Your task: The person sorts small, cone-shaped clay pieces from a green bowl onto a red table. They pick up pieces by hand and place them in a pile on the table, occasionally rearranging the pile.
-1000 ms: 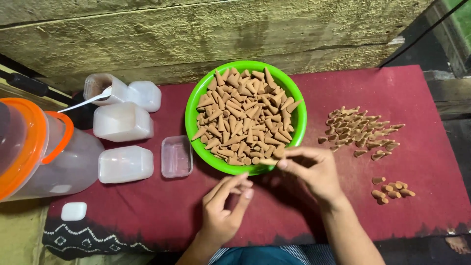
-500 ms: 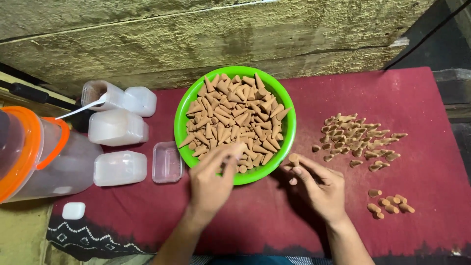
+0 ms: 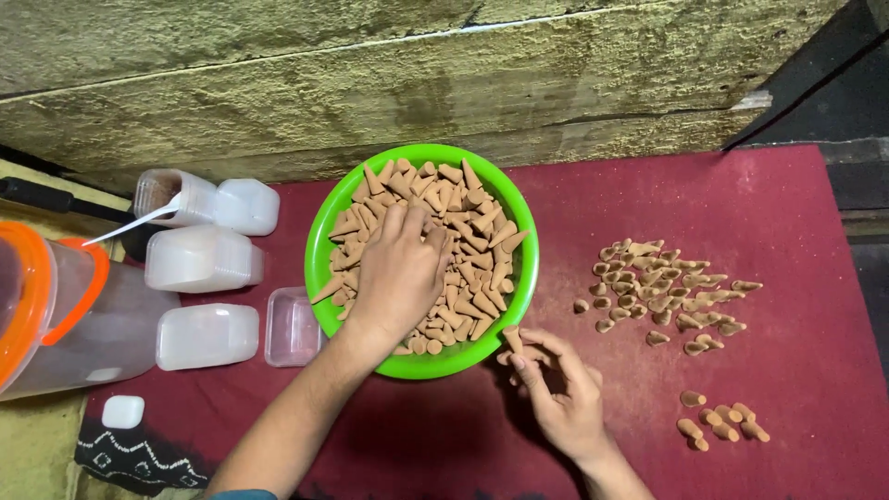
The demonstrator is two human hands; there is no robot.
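While my left hand (image 3: 400, 268) lies spread, palm down, on the tan clay cones (image 3: 472, 245) in the round green plastic bowl (image 3: 324, 255), my right hand (image 3: 556, 389) pinches one cone at its near right rim.

One green bowl (image 3: 326, 243), full of brown cones (image 3: 463, 222), too many to count. One big heap of cones (image 3: 662, 294) on the red cloth (image 3: 796, 213), too many to count. One small bunch of cones (image 3: 718, 421) lower down, about six or seven. Two hands: left hand (image 3: 400, 273) in the bowl, right hand (image 3: 560, 393) just beside the bowl with one or two cones. Four white plastic tubs (image 3: 206, 335). One small clear box (image 3: 289, 326). One big clear jar with an orange lid (image 3: 65, 306). One white spoon (image 3: 130, 225). One small white cap (image 3: 123, 411).
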